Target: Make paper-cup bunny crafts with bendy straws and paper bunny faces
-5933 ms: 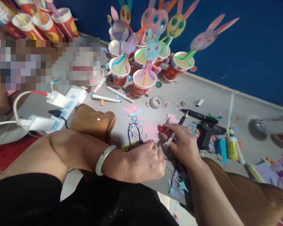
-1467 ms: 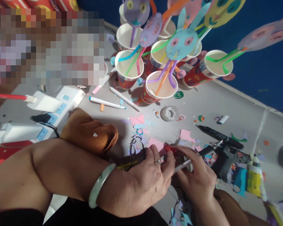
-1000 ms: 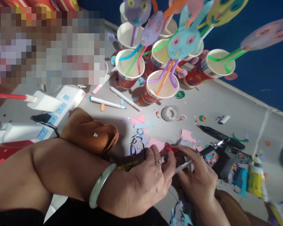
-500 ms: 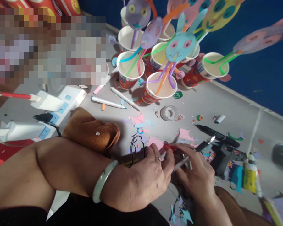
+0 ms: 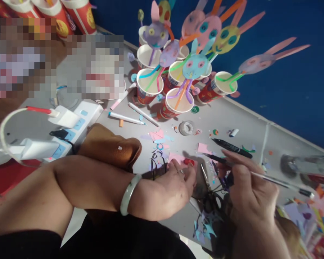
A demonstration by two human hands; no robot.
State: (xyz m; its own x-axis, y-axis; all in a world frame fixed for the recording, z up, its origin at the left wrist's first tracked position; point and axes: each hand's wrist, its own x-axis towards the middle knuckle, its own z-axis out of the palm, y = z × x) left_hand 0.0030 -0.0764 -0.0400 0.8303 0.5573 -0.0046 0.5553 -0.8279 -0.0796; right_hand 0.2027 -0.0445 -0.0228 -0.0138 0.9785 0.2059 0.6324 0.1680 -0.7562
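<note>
My left hand [image 5: 170,192], with a ring and a pale green bangle, rests on the table. Its fingers close around a small red round cap-like piece [image 5: 189,162], pressed onto pink paper [image 5: 175,157]. To the right, my right hand [image 5: 250,189] grips a clear-barrelled pen [image 5: 272,180] with a black front part. The pen's tip points left, apart from the red piece and above the paper scraps. Between my hands lie black-handled scissors [image 5: 212,201], blades toward the back. A black marker [image 5: 232,146] lies just beyond my right hand.
Paper cups [image 5: 175,104] with straw-legged paper animal faces [image 5: 196,65] stand at the back. A tape roll [image 5: 187,127], felt-tip pens [image 5: 128,118] and scraps lie in front. A brown case [image 5: 110,145] and a power strip [image 5: 81,118] are at left. Someone's blurred-out area lies beyond.
My right hand has moved right, away from my left hand. The pen has turned from pointing up-right to pointing left. My left hand stays at the red piece; the view has shifted slightly.
</note>
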